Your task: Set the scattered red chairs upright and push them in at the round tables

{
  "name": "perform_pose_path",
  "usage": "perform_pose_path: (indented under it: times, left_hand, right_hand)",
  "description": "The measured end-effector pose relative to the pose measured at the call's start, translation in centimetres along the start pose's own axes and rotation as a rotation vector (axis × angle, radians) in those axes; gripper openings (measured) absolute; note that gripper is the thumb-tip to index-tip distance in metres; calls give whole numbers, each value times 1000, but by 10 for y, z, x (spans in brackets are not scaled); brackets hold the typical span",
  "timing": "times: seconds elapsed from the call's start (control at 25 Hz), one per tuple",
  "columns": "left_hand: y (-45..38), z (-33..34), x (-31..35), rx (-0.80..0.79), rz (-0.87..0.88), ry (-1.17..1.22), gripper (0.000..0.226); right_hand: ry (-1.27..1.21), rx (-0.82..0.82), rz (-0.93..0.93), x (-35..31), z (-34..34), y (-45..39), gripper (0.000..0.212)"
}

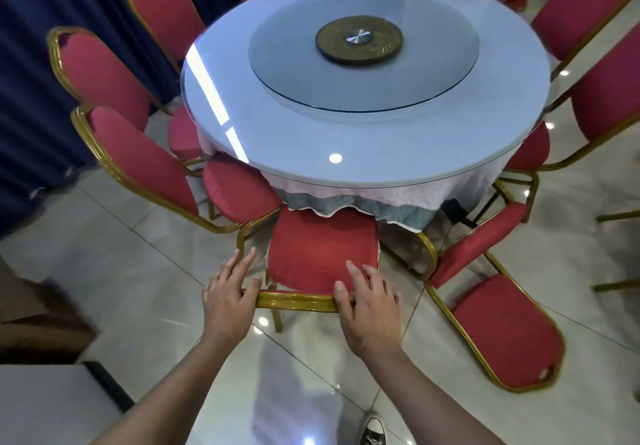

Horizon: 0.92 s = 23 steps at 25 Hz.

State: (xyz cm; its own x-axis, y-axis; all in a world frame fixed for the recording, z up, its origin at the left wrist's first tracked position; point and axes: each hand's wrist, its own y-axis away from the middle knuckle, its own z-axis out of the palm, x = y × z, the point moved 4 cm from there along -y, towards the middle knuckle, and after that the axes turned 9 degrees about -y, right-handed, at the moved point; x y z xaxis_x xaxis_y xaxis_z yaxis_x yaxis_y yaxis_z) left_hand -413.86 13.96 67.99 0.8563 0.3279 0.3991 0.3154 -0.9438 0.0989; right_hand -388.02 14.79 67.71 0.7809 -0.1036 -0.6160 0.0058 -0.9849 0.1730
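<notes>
A red chair with a gold frame (322, 247) stands upright in front of me, its seat partly under the round glass-topped table (346, 139). My left hand (228, 292) rests on the left end of its gold top rail, fingers straight and pointing forward. My right hand (370, 302) lies over the right end of the rail, fingers stretched onto the red pad and thumb on the rail. To the right, another red chair (502, 333) lies tipped over, its back flat on the floor and its seat on edge beside the table.
More red chairs ring the table: on the left (138, 160), further back left (100, 70) and on the right (606, 91). A glass turntable (363, 49) sits on the table. A blue curtain (27, 98) hangs on the left. A white surface (52, 406) is near left.
</notes>
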Motion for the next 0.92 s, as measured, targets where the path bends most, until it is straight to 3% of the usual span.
perform_pose_path:
  times: [0.24, 0.48, 0.92]
  left_hand:
    - [-3, -2, -4, -2, 18, 8, 61]
    - [-10, -3, -6, 39, 30, 24, 58]
    - [-50, -22, -37, -92, 95, -4, 64]
  right_hand:
    - [6, 49, -13, -5, 6, 0, 82]
    - [48, 120, -1, -8, 16, -8, 63]
    - [31, 101, 44, -41, 39, -10, 74]
